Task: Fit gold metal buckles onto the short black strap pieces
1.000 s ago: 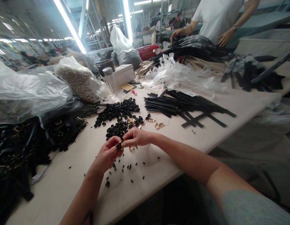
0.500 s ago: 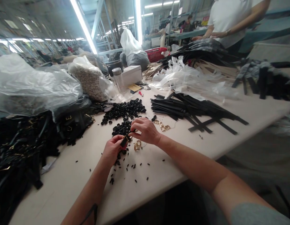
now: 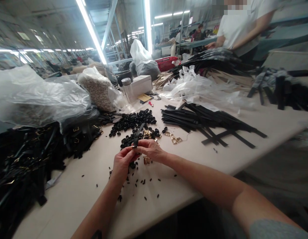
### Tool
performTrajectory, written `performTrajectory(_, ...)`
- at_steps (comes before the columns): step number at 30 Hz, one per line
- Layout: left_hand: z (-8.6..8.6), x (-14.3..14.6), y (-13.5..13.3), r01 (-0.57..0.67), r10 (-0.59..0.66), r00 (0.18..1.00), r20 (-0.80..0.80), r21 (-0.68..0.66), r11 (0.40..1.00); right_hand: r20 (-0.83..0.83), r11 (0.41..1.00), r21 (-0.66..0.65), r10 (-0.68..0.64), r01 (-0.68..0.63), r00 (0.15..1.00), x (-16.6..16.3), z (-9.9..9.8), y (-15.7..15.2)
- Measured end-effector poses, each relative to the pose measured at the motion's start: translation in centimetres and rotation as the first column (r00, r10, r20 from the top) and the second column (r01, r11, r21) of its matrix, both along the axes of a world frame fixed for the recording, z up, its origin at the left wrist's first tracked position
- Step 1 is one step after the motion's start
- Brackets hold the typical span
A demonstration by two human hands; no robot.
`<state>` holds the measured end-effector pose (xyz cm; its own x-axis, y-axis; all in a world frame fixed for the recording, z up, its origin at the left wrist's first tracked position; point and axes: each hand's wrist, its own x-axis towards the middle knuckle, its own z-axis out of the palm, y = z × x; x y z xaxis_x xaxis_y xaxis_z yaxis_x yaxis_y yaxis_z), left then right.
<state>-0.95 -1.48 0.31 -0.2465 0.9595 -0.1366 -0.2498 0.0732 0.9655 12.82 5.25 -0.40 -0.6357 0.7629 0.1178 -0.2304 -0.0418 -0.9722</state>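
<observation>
A narrow black strap points up and away from between my hands, with a bit of gold-coloured buckle showing at its near end. My left hand pinches this end from the left. From the right, my right hand closes its fingers on the same spot, partly covering the buckle. Small black strap loops lie heaped just beyond. Gold buckles rest on the table right of the hands, and more sit beneath the right hand. Several tiny black pieces are scattered in front.
Black straps lie stacked to the right. Buckled straps pile up at the left under plastic bags. A clear bottle and white box stand behind. Across the table, a person in a white shirt stands near more straps.
My hands have come together, and the strap now stretches upward between them. The right hand has moved down toward the left. The view has shifted slightly.
</observation>
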Motion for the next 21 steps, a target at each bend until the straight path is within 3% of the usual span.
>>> performTrajectory(6,-0.3,0.7,0.2,-0.016,0.026,0.983,-0.182,0.057,0.998,-0.034,0.998,-0.027,-0.050,0.049,0.998,-0.4,-0.1,-0.4)
performTrajectory(12,-0.1,0.2,0.1,0.032,-0.013,0.967,-0.254,0.068,0.997,-0.012,0.985,0.120,-0.119,0.120,0.993,-0.2,-0.5,0.6)
performTrajectory(18,1.3,-4.3,0.5,-0.250,0.274,0.951,-0.141,0.164,0.954,0.027,0.988,0.076,-0.135,0.133,0.990,0.6,-0.3,2.2)
performTrajectory(21,1.9,-6.2,0.7,-0.307,0.321,0.940,-0.111,0.126,0.943,0.080,0.985,0.084,-0.158,0.151,0.984,1.1,-0.3,3.0)
